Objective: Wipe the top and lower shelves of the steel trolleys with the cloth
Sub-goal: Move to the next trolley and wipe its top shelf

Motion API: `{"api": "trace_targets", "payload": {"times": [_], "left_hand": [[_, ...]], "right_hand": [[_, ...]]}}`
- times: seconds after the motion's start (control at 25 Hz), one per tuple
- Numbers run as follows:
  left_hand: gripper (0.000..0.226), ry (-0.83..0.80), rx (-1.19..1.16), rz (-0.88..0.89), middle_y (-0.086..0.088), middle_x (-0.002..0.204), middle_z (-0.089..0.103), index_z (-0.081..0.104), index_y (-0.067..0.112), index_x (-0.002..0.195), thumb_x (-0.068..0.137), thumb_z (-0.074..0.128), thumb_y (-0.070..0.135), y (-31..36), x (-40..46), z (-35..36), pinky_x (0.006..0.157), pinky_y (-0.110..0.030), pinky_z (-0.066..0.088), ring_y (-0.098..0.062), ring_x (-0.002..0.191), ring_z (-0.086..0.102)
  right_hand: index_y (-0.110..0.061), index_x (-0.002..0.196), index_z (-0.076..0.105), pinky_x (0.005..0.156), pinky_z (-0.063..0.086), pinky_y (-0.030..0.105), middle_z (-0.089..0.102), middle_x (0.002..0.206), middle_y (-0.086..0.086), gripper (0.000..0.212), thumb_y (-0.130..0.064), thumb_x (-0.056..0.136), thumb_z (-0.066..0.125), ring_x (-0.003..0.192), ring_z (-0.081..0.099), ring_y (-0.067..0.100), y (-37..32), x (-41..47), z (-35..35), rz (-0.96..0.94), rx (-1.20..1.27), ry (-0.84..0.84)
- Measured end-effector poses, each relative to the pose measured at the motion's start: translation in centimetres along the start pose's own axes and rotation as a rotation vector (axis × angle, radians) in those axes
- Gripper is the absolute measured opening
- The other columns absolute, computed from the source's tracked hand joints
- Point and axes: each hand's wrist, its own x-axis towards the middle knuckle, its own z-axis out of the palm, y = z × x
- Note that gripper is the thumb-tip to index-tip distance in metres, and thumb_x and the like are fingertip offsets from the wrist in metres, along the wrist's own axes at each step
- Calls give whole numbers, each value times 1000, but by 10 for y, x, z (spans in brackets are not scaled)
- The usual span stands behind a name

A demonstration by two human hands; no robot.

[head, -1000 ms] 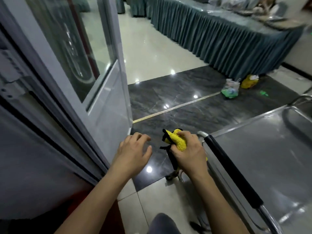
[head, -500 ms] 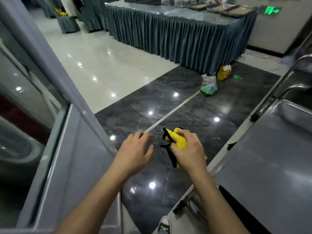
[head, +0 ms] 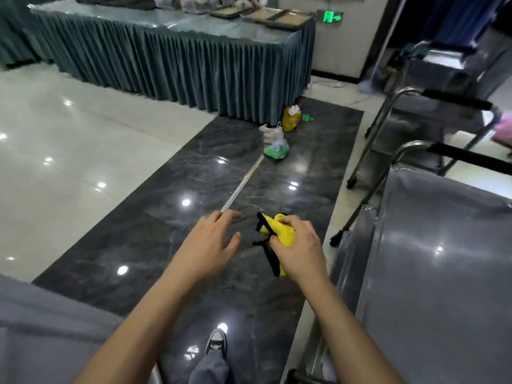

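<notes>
My nubbly yellow cloth (head: 282, 232) looks matt; the steel trolley (head: 443, 273) and dark marble floor (head: 194, 239) gleam glossy

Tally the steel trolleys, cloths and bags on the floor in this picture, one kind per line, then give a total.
Steel trolleys: 3
Cloths: 1
Bags on the floor: 2
Total: 6

floor: dark marble strip (head: 194, 245) running between pale glossy tiles (head: 69, 151), thin metal seam (head: 241, 184) down the middle
on the floor: green-and-white bag (head: 274, 146) and a yellow bag (head: 291, 117) just beyond it, both near the skirted table (head: 166, 56)
table top: flat trays (head: 274, 16) and some blurry stuff
nearest steel trolley (head: 443, 273): top shelf looks bare, just glare
trolleys behind (head: 432, 117): can't tell
</notes>
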Motion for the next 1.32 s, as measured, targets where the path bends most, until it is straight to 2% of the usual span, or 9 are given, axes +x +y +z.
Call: {"api": "trace_targets", "payload": {"times": [0.12,0.28,0.48,0.72,0.88,1.0,1.08,1.2,1.32], "left_hand": [[41,-46,-12,72,-1,134,55,47,23,140,101,51,33,-24,70,-11,104,-40,39,-27,120,52],[42,-182,-5,264,-4,133,56,47,21,140,100,52,31,-20,151,-1,103,-42,39,-30,118,52],[48,-340,29,488,-1,132,54,38,28,146,100,50,35,10,237,32,101,-42,42,-26,116,53],[49,-478,105,729,2,133,53,37,30,147,100,49,38,69,345,78,99,-42,44,-24,114,52],[53,-538,74,857,3,130,53,32,31,150,100,49,34,98,384,111,98,-42,44,-22,111,53],[56,-657,98,936,5,139,47,30,33,151,99,48,34,105,396,142,103,-40,41,-21,118,50],[57,-734,125,998,7,143,44,28,35,152,99,48,34,108,410,165,107,-39,39,-20,125,47],[53,-821,110,1079,13,142,42,30,38,150,100,46,36,107,441,194,106,-33,38,-14,125,45],[46,-958,86,1170,19,138,41,32,42,146,101,42,38,84,470,209,103,-27,36,-6,120,43]], "right_hand": [[-40,118,58,88,50,40,53,110,-9,39,-36,81,69,103,58,20,-12,47,15,86,6,75],[-40,117,59,85,50,37,53,110,-12,38,-36,81,69,102,58,16,-9,88,21,215,26,217],[-43,119,54,81,53,40,52,109,-15,42,-43,80,67,101,56,14,28,128,5,401,46,380],[-45,117,54,75,48,32,47,97,-23,43,-45,75,65,98,58,12,88,188,-15,580,134,606],[-45,119,53,81,53,33,47,101,-27,44,-44,76,66,100,57,6,118,209,-19,671,171,674],[-46,121,52,85,55,36,51,106,-24,45,-49,77,63,99,57,3,131,206,-10,760,191,723],[-46,121,51,89,54,38,50,108,-23,44,-50,79,61,100,55,4,144,207,3,854,194,751],[-53,117,46,90,53,40,42,105,-25,40,-49,82,64,99,53,6,153,218,24,1023,200,799],[-46,119,54,89,53,39,46,107,-19,40,-41,83,69,102,55,10,155,246,57,1140,192,882]]}}
